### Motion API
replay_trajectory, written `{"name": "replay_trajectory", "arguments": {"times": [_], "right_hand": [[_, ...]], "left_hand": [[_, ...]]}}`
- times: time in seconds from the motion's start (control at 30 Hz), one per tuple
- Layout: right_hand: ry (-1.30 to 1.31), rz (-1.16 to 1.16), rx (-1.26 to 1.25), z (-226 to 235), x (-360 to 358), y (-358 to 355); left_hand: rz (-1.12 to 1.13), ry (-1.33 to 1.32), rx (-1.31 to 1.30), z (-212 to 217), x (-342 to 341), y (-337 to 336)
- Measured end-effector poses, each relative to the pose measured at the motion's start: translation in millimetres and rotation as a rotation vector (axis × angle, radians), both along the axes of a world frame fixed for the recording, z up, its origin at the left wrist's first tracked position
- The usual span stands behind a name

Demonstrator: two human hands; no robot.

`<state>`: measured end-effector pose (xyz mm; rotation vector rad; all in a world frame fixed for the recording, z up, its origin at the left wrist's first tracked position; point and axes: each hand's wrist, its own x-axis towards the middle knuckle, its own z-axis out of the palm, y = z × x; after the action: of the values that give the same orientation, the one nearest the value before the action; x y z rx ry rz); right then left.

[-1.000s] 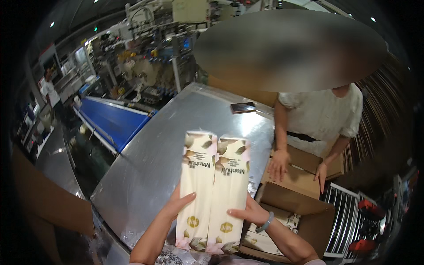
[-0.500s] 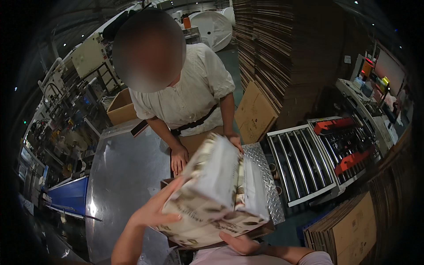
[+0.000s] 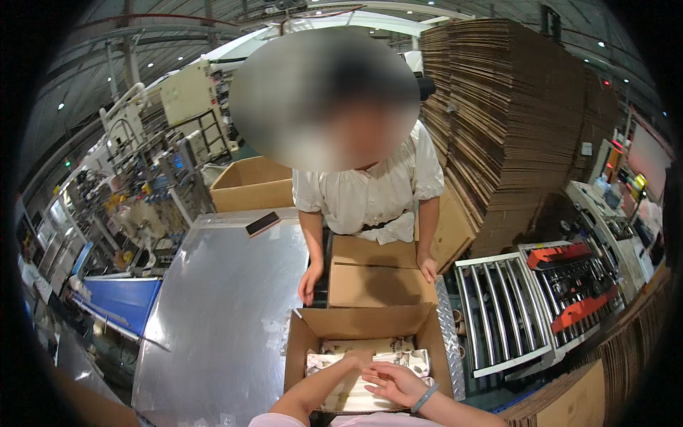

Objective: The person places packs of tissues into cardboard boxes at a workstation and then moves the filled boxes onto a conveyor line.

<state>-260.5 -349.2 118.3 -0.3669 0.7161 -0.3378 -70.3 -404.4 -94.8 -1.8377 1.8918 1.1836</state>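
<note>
An open cardboard box stands in front of me with its far flap folded outward. Wrapped packages in white and cream printed film lie inside it. Over these packages, inside the box, my left hand reaches in from the left. Its fingers are mostly hidden behind my other hand. My right hand is open, fingers apart, just above the packages and close to the left one, holding nothing. A bracelet circles the right wrist.
A co-worker in a white shirt stands across, one hand on the box flap. A metal table with a phone is at left. Cardboard stacks and a roller conveyor are at right.
The packages that I held tilted between both hands are now down in the box, and my hands have come off their sides. The view has lifted, and the co-worker stands straighter.
</note>
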Motion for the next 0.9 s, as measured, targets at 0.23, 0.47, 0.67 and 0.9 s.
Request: {"name": "replay_trajectory", "arguments": {"times": [0.23, 0.47, 0.67, 0.9], "right_hand": [[0.028, 0.186, -0.804, -16.1, 13.3, -13.1], [-0.643, 0.052, -1.605, 192.9, -73.2, 9.7], [-1.196, -0.601, -1.312, 214.1, -54.1, 56.2], [-1.212, -0.636, -1.284, 217.4, -55.9, 57.0]], "left_hand": [[-0.203, -0.102, -0.479, 67.4, -30.8, 60.8], [0.074, -0.183, -0.677, 76.6, -47.5, 75.2], [0.123, -0.165, -0.613, 80.1, -49.2, 76.1], [0.156, -0.182, -0.662, 81.4, -60.0, 81.8]]}}
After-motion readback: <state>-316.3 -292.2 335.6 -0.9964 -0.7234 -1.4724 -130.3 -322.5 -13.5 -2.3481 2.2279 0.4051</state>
